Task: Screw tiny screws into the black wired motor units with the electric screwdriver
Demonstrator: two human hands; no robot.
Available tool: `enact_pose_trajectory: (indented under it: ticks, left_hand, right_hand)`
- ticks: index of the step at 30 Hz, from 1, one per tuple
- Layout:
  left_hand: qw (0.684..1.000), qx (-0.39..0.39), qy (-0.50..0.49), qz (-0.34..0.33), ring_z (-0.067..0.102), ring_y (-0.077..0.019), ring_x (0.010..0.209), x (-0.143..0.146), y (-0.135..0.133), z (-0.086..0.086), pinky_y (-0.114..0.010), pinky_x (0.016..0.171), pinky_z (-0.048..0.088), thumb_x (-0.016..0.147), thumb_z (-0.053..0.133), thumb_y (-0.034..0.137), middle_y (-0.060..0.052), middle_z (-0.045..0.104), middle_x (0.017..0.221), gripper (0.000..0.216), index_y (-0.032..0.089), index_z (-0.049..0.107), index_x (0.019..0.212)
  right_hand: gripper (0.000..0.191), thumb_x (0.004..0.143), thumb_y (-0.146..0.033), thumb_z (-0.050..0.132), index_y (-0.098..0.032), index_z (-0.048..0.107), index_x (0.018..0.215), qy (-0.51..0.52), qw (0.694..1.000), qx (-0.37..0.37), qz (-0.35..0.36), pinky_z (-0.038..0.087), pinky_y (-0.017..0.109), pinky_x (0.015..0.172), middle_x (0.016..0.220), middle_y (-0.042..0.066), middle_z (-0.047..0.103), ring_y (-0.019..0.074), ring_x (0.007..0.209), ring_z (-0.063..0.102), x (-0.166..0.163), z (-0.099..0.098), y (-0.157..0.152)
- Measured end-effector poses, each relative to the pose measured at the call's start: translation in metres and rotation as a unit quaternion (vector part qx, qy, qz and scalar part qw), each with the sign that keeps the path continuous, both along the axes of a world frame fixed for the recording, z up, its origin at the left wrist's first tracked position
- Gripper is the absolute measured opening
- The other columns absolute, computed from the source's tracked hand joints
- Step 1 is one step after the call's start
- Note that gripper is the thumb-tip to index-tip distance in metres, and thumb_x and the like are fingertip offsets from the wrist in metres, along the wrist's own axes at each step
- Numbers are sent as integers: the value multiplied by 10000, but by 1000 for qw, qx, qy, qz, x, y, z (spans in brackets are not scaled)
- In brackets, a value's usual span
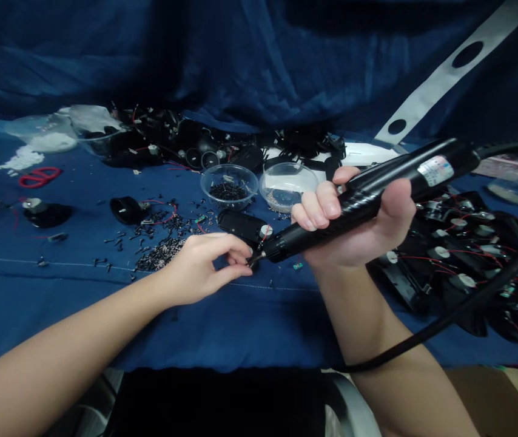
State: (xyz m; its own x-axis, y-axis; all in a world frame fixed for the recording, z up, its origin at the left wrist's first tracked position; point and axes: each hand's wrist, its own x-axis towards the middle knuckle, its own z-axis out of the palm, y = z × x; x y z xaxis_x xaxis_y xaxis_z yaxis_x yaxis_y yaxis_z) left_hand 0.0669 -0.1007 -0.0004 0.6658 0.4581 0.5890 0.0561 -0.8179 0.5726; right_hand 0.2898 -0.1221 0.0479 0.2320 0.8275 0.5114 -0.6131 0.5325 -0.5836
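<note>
My R hand [354, 227] is closed round the soldering iron [368, 197]. Its long axis slants down-left, tip just beside my L hand [202, 270], whose fingers [236, 247] pinch sth too small to tell, near the black housing [238, 224] on the blue cloth [59, 303].

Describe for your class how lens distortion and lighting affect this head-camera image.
Head view: wide-angle distortion enlarges the bare left forearm nearest the lens; glare streaks the black corded pen-shaped tool; highlights ring the clear plastic cup; the navy cloth backdrop sinks into shadow along its folds.

Blue cloth [77, 328] | small metal parts [159, 255] | clear plastic bowls [228, 187] | red scissors [39, 176]
</note>
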Motion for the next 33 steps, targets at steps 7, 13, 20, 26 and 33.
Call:
enact_pose_trajectory:
  ticks: [7, 13, 20, 26, 33]
  left_hand:
    - [998, -56, 2, 9, 727, -82, 725, 1, -4, 2, -163, 732, 586, 900, 835, 165, 21, 760, 833, 154, 178, 707, 986]
    - [990, -140, 29, -4, 762, -110, 777, 0, -9, 10, -203, 779, 606, 961, 777, 258, 8, 806, 875, 122, 193, 722, 1049]
    - [989, -91, 26, 113, 784, -194, 996, -20, 12, 23, -320, 894, 623, 1092, 506, 378, -55, 831, 1080, 314, 201, 764, 1125]
    - [983, -69, 146, 87, 715, -141, 687, -34, 29, 29, -248, 653, 549, 1001, 641, 421, 7, 784, 788, 258, 194, 760, 971]
    - [978, 13, 189, 90, 731, -186, 926, -40, 35, 24, -314, 837, 578, 1017, 510, 257, -38, 795, 1039, 283, 205, 756, 1147]
  right_hand:
    - [414, 825, -664, 720, -250, 710, 827, -5, 1000, 6, 23, 371, 253, 380, 498, -76, 491, 82, 398, 371, -1, -2, -2]
    - [483, 750, -718, 775, -245, 685, 788, 22, 999, -23, 25, 338, 247, 362, 479, -89, 430, 72, 381, 352, -5, -2, -1]
    - [569, 629, -816, 780, -271, 664, 741, 56, 994, -90, -13, 286, 236, 366, 457, -90, 451, 74, 393, 356, 1, 2, 1]
    - [637, 713, -852, 687, -220, 617, 747, 190, 961, -162, -116, 404, 213, 429, 548, -67, 541, 77, 461, 527, 17, 7, 9]
    - [637, 803, -845, 595, -209, 587, 767, 260, 940, -180, -126, 385, 195, 416, 533, -82, 475, 64, 428, 477, 27, 6, 19]
